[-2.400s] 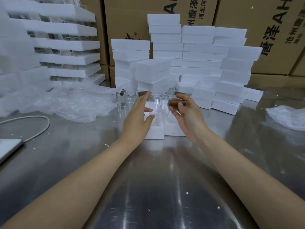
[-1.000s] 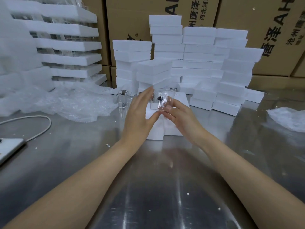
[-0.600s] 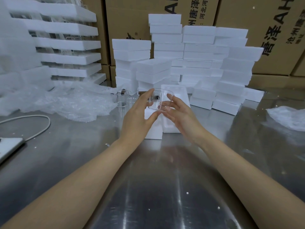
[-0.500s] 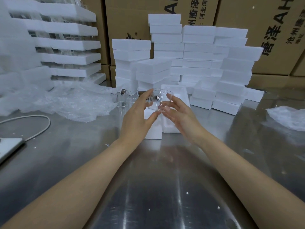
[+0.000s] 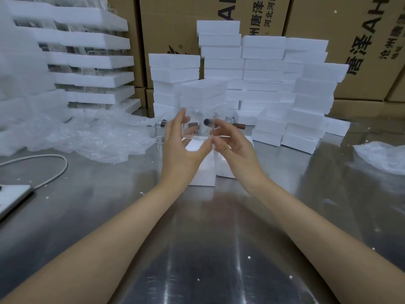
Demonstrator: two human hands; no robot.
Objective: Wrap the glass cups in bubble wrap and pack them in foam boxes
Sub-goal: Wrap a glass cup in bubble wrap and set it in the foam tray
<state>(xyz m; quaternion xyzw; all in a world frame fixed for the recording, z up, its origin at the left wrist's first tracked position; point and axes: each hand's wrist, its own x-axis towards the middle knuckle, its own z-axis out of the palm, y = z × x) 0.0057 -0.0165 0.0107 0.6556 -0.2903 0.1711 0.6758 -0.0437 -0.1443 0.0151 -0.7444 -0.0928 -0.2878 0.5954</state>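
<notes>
**Cup lifted and turned between both hands above the foam boxes**

Nearest the camera, a broad stretch of the steel table (image 5: 197,260) showed between the forearms and out to both sides, marked only by a few foam crumbs (image 5: 248,257).

Further out, the left hand (image 5: 182,150) held the glass cup (image 5: 198,128) off the table, with its fingers upright along the cup's left wall and its thumb stretched under the base. The right hand (image 5: 237,150) had its fingers curled at the cup's right side, by the dark end of the handle. It probably pinched there, though motion blur smeared the contact. Compared with half a second before, the cup had risen and shifted a little left. It had also turned so that the round end of the handle faced the camera. The right fingers had bent in from lying along the glass.

Under the hands stood two small foam boxes (image 5: 202,172), side by side and touching. To the left, a cable (image 5: 59,170) looped across the steel to a flat device (image 5: 11,198) at the table's left edge. Crumpled bubble wrap (image 5: 94,139) spread behind the cable. A second heap of wrap (image 5: 381,156) lay at the right edge, with open steel between it and the boxes.

Just behind the hands stood more cups (image 5: 159,133). Beyond them rose stacks of foam (image 5: 263,69), with foam trays (image 5: 92,60) at far left and cardboard cartons (image 5: 350,40) closing the back.
</notes>
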